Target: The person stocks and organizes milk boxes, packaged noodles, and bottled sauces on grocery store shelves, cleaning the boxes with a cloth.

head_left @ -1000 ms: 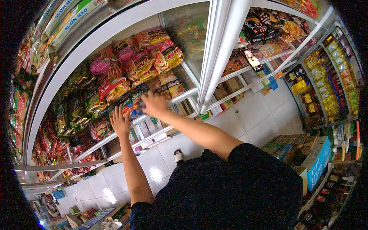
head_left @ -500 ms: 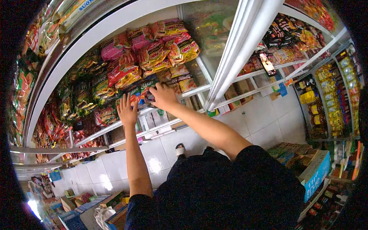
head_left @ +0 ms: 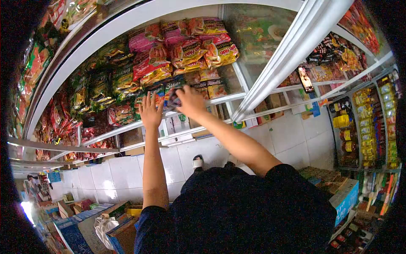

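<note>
Now the right hand point(head_left: 189, 101) is seen further up the shelf point(head_left: 220, 100) than a second ago, fingers closed on a dark blue packet point(head_left: 172, 92) at the shelf's near edge. The left hand point(head_left: 150, 112) is raised, fingers spread wide, empty, just left of it. Stacked packets point(head_left: 186, 53) crowd the far side; open room remains only toward the floor point(head_left: 292, 131)

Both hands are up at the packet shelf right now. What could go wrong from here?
The right hand grips a blue packet wedged under stacked red and yellow packets; pulling it could bring those sliding off the shelf rail. The left hand is only pressed flat, fingers spread, so it may not catch them.
</note>
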`<state>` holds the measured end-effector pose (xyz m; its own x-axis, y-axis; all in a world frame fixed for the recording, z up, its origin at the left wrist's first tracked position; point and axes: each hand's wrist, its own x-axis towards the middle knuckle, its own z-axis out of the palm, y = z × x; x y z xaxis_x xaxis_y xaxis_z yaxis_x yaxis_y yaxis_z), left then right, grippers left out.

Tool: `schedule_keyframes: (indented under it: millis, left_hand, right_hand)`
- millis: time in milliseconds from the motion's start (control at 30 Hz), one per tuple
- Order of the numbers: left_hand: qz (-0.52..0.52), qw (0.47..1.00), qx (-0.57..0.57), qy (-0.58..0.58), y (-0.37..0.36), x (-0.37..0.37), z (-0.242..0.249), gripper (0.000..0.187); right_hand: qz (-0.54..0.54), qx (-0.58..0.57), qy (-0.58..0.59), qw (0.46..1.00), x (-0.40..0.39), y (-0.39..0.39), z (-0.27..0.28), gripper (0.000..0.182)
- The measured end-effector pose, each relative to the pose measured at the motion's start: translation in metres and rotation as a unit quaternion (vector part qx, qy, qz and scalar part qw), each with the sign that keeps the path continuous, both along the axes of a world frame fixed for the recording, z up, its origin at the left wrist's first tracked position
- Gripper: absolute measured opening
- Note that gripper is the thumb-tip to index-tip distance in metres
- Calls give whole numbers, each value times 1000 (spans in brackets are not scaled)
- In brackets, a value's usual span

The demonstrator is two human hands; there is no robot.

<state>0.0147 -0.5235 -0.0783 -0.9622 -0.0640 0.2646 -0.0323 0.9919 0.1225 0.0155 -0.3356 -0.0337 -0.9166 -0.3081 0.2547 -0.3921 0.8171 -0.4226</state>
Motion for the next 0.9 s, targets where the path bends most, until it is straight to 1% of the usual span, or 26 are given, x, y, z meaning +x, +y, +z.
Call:
schedule_keyframes:
  millis: [33, 67, 100, 133, 167, 200, 233, 300, 333, 367, 400, 433, 467, 500, 533, 567, 600, 633, 667, 700, 733, 767, 800, 833, 900]
  left_hand:
    - [-3, 1000, -2, -6, -1, -1, -1, 56]
    - [-6, 1000, -7, 3, -1, -1, -2, 56]
    - [-2, 1000, -6, 1, -1, 0, -2, 56]
    - [0, 1000, -1, -5, 0, 1, 1, 57]
    - [4, 1000, 5, -10, 3, 1, 6, 57]
    - [3, 1000, 17, -9, 6, 3, 12, 56]
    - [11, 1000, 21, -8, 3, 2, 8, 56]
    - [-6, 1000, 30, -7, -2, -1, 1, 57]
    - [-3, 998, 67, -1, 3, -1, 4, 55]
    - [-35, 990, 132, 18, 12, -1, 12, 54]
    - [-68, 978, 195, 40, 27, -4, 19, 53]
    - [-107, 961, 251, 45, 51, -6, 20, 47]
    - [-211, 935, 273, 85, 72, -12, 20, 44]
    - [-225, 912, 316, 134, 104, -4, 24, 42]
    - [-211, 941, 248, 93, 121, -10, 18, 41]
    - [-190, 948, 241, 85, 133, -9, 16, 41]
    - [-178, 966, 159, 102, 139, -2, 24, 48]
    - [-172, 968, 145, 116, 140, 1, 32, 52]
    - [-170, 968, 142, 117, 138, 0, 30, 51]
    - [-168, 969, 139, 115, 130, -4, 28, 50]
    - [-144, 977, 130, 90, 118, -7, 30, 49]
    - [-119, 983, 121, 64, 100, -8, 31, 47]
    - [-92, 986, 120, 76, 75, -7, 33, 46]
    - [-63, 987, 120, 88, 46, -4, 35, 45]
    - [67, 990, 84, 88, -7, 10, 40, 45]
  right_hand:
    - [0, -11, -21, 1000, -7, 16, -2, 53]
    - [-44, -27, 11, 999, -15, 37, -11, 49]
    - [-94, -69, 62, 991, -23, 63, -20, 43]
    - [-158, -74, 25, 984, -25, 90, -15, 44]
    - [-209, -28, 60, 976, -31, 114, -17, 43]
    - [-234, -37, 103, 966, -32, 131, -22, 43]
    - [-225, -34, 105, 968, -31, 125, -16, 43]
    - [-266, -2, 56, 962, -24, 105, -7, 42]
    - [-221, -5, 46, 974, -22, 89, -6, 44]
    - [-183, -35, 11, 982, -17, 71, -4, 44]
    - [-110, -100, 15, 989, -19, 57, -17, 48]
    - [-85, -96, -35, 991, -14, 44, -16, 47]
    - [-39, -172, -34, 984, -10, 44, -14, 44]
    - [7, -246, -31, 969, -7, 46, -11, 41]
    - [-21, -316, -29, 948, 1, 52, -8, 36]
    - [-47, -384, -28, 922, 9, 62, -3, 32]
    - [-53, -371, -5, 927, 20, 80, 5, 31]
    - [-61, -358, 16, 931, 31, 101, 9, 30]
    - [-81, -356, -4, 931, 41, 124, 5, 28]
    - [-68, -384, -49, 920, 53, 145, 7, 25]
    - [-85, -442, -129, 884, 66, 159, 14, 19]
    - [-57, -417, -128, 898, 75, 175, 17, 17]
    - [-59, -375, -183, 907, 84, 185, 38, 12]
    - [-54, -373, -181, 909, 88, 193, 53, 12]
    - [-77, -320, -98, 939, 93, 200, 79, 14]
